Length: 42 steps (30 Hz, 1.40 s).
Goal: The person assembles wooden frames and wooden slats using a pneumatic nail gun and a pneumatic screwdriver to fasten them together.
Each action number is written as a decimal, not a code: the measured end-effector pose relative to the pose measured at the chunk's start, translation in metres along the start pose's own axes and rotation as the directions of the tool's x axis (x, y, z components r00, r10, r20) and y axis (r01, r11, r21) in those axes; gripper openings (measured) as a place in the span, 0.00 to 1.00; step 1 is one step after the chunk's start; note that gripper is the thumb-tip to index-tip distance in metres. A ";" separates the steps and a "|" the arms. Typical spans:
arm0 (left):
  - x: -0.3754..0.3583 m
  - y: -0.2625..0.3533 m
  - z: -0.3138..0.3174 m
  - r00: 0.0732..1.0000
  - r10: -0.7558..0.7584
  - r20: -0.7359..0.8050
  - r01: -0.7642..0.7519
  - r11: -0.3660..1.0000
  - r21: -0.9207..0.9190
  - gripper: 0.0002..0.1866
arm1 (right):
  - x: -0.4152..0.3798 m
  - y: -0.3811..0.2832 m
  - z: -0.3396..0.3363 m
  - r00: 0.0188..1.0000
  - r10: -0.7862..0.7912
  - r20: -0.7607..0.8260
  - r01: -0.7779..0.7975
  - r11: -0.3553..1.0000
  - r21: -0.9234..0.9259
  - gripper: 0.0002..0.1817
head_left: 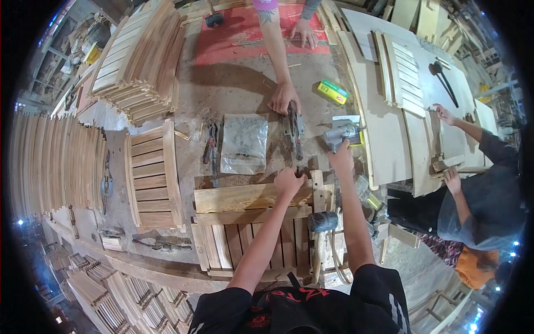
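Note:
My left hand [290, 182] is closed at the near end of a long dark metal clamp-like tool [292, 131]. Across the bench, a co-worker's hand [285, 99] grips the far end of the same tool. In my right hand [340, 158] is a grey nail gun [339, 135], its head pointing away from me beside a yellow-edged box. Just under my left wrist lies a wooden slatted panel [253, 199] with a pale board along its top. A black-headed mallet [324, 221] rests at its right end, near my right forearm.
A plastic bag [243, 143] and a yellow-green box [334, 91] lie on the bench. Stacked slatted frames [139, 61] rise at the left, beside another panel [151, 175]. A second co-worker [484, 189] stands at the right, by pale boards [384, 122]. A red sheet [239, 33] covers the far end.

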<state>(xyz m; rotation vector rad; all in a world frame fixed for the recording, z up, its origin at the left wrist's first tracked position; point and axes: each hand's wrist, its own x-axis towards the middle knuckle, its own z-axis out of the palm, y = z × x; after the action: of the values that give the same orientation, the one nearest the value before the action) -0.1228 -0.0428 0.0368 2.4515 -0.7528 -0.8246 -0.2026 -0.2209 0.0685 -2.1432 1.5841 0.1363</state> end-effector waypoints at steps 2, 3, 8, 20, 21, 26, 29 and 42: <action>-0.001 -0.005 0.007 0.997 0.030 -0.066 -0.028 0.999 0.031 0.20 | 0.001 0.002 0.004 0.999 -0.010 -0.042 0.010 1.000 -0.004 0.44; -0.001 -0.008 0.011 0.992 0.052 -0.113 -0.046 0.998 0.051 0.21 | 0.003 0.002 0.007 0.998 -0.017 -0.062 0.017 1.000 -0.004 0.44; -0.004 -0.005 0.007 0.996 0.022 -0.088 -0.019 0.999 0.031 0.19 | 0.011 0.001 0.018 0.997 0.026 -0.079 -0.026 1.000 0.007 0.43; -0.003 -0.008 0.010 0.986 0.091 -0.136 -0.091 0.996 0.003 0.18 | 0.002 -0.015 0.009 0.919 -0.154 -0.362 0.092 0.979 -0.183 0.38; -0.004 -0.006 0.006 0.988 0.089 -0.127 -0.089 0.996 0.006 0.18 | -0.001 -0.022 0.007 0.843 -0.253 -0.474 0.179 0.964 -0.196 0.36; -0.003 -0.010 0.019 0.970 0.105 -0.221 -0.107 0.994 0.003 0.20 | 0.045 -0.085 0.016 0.907 -0.416 0.063 0.415 0.909 0.025 0.22; -0.006 -0.004 0.007 0.991 0.052 -0.123 -0.054 0.998 -0.017 0.19 | 0.058 -0.128 0.011 0.898 -0.402 0.179 0.419 0.905 -0.072 0.27; -0.008 -0.010 0.016 0.977 0.102 -0.187 -0.107 0.994 -0.019 0.16 | 0.090 -0.148 0.041 0.840 -0.450 0.303 0.516 0.836 -0.186 0.16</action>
<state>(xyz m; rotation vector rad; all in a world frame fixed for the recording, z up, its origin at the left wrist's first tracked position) -0.1356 -0.0345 0.0229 2.3991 -0.7866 -0.5549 -0.0282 -0.2493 0.0466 -2.5461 0.8761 0.4478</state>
